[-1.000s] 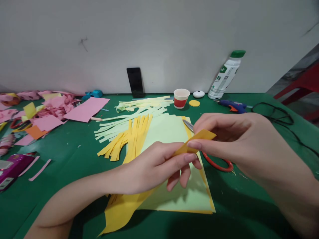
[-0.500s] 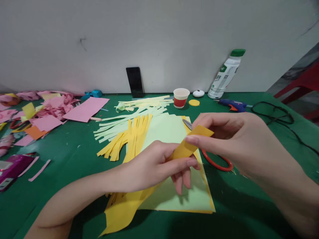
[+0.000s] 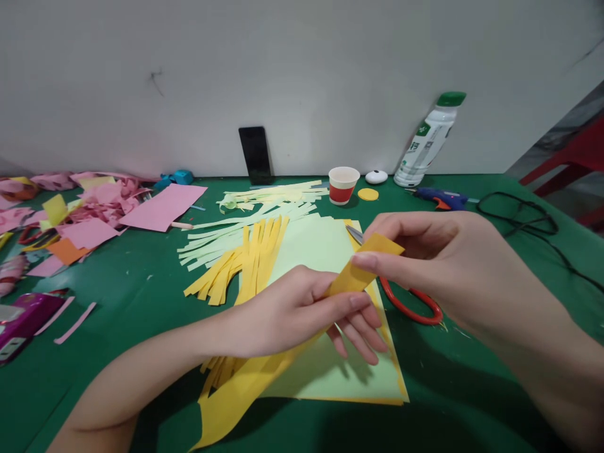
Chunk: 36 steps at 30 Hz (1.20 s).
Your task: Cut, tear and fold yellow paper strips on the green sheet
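Note:
A long yellow paper strip (image 3: 352,278) runs from lower left up to the right between my two hands. My right hand (image 3: 419,245) pinches its folded-looking upper end between thumb and fingers. Lower on the strip, my left hand (image 3: 302,308) grips it between thumb and index finger, the other fingers hanging loose. Beneath lies a stack of pale green paper sheets (image 3: 306,245) with yellow edges showing. Red-handled scissors (image 3: 415,308) rest by the stack, partly hidden behind my right hand. Cut yellow strips (image 3: 257,251) and pale green strips (image 3: 207,242) lie left of the stack.
Along the wall stand a black phone (image 3: 255,154), a paper cup (image 3: 343,187), a white case (image 3: 376,177) and a leaning bottle (image 3: 429,141). A blue glue gun (image 3: 438,198) with a black cord lies right. Pink paper scraps (image 3: 108,204) and a purple device (image 3: 31,321) are left.
The left hand's lower fingers have spread and shifted slightly right beneath the strip. My right hand keeps its pinch on the upper end, almost in place.

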Tool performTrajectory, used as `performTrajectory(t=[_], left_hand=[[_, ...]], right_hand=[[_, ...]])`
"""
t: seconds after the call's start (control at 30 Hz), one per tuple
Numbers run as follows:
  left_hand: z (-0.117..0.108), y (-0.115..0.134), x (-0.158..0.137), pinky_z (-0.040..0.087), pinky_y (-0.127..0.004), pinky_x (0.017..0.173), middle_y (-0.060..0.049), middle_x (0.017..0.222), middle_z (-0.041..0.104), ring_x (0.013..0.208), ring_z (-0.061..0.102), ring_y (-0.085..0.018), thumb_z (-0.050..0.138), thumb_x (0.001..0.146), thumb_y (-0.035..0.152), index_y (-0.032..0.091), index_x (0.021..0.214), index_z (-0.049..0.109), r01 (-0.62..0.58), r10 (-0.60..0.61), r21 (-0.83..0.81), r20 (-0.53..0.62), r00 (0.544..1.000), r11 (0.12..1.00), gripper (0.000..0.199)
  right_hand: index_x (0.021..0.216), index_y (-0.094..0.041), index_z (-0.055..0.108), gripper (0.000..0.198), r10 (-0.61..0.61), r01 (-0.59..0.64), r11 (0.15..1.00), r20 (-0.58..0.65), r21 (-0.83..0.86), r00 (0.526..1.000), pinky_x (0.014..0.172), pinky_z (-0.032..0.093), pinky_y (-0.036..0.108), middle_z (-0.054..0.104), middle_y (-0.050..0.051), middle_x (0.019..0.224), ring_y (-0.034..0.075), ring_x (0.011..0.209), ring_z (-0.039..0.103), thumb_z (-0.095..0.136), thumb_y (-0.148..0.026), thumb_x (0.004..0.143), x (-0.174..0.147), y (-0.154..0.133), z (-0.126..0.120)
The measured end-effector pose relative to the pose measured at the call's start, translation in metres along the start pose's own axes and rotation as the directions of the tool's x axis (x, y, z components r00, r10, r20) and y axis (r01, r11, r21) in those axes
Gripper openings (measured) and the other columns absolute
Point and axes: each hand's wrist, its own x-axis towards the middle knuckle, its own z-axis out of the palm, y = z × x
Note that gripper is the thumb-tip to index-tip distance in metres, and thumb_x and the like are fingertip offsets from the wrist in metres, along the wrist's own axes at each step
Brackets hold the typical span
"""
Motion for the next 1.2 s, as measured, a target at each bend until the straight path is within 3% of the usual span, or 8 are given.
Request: performTrajectory(t=[0.3,0.43,0.57,0.73,0.97,1.2], left_hand=[[-0.003,0.004,-0.002,0.050,-0.018,0.064,-0.009,0.078,0.065,0.073,0.063,-0.010,0.031,0.092,0.022,0.009,0.079,0.055,0.064,-0.066,0.027,0.087,0.994,0.998,0.030],[-0.002,0.001,0.003,0.048,-0.018,0.058,-0.002,0.064,0.059,0.057,0.059,-0.007,0.022,0.093,0.018,0.012,0.075,0.049,0.127,-0.122,-0.017,0.182,0.976,0.992,0.033],[-0.004,-0.003,0.006,0.039,-0.014,0.046,0.003,0.057,0.049,0.041,0.047,-0.003,0.022,0.093,0.019,0.013,0.072,0.046,0.122,-0.113,-0.045,0.172,0.979,0.991,0.033],[-0.007,-0.006,0.007,0.027,-0.015,0.040,0.007,0.054,0.031,0.040,0.032,-0.003,0.031,0.092,0.027,0.015,0.066,0.040,0.132,-0.108,-0.159,0.155,0.982,0.978,0.029],[-0.007,-0.010,0.011,0.035,-0.022,0.060,0.003,0.062,0.038,0.056,0.040,-0.007,0.028,0.092,0.018,0.013,0.069,0.047,0.028,-0.013,-0.085,0.169,0.986,0.996,0.030],[-0.006,-0.010,0.009,0.021,-0.021,0.050,0.006,0.059,0.022,0.051,0.021,-0.007,0.034,0.091,0.029,0.013,0.074,0.049,0.090,-0.055,-0.194,0.179,0.982,0.977,0.028]], right_hand=[[0.057,-0.019,0.063,0.011,-0.025,0.025,1.000,-0.169,-0.004,0.985,0.036,0.030,0.011,0.055,-0.005,0.052,0.001,0.044,0.044,0.071,-0.024,0.063,0.002,0.002,-0.010],[0.055,-0.018,0.061,0.019,-0.044,0.037,0.999,-0.304,-0.028,0.952,0.036,0.027,0.012,0.045,-0.005,0.046,0.001,0.042,0.037,0.068,-0.032,0.067,0.008,0.008,-0.020],[0.055,-0.017,0.060,0.021,-0.036,0.033,0.999,-0.305,-0.014,0.952,0.038,0.027,0.014,0.043,-0.004,0.046,0.002,0.043,0.036,0.068,-0.033,0.066,0.015,0.012,-0.026],[0.056,-0.018,0.062,0.019,-0.023,0.033,0.999,-0.276,0.032,0.961,0.038,0.027,0.016,0.044,-0.004,0.049,0.003,0.044,0.036,0.069,-0.033,0.065,0.019,0.017,-0.029],[0.057,-0.018,0.062,0.019,-0.042,0.043,0.999,-0.258,-0.002,0.965,0.039,0.027,0.017,0.045,-0.003,0.050,0.004,0.045,0.037,0.068,-0.034,0.065,0.016,0.015,-0.031],[0.055,-0.015,0.060,0.020,-0.025,0.028,1.000,-0.257,0.007,0.966,0.039,0.023,0.019,0.040,-0.004,0.047,0.003,0.044,0.033,0.068,-0.030,0.066,0.013,0.007,-0.030]])
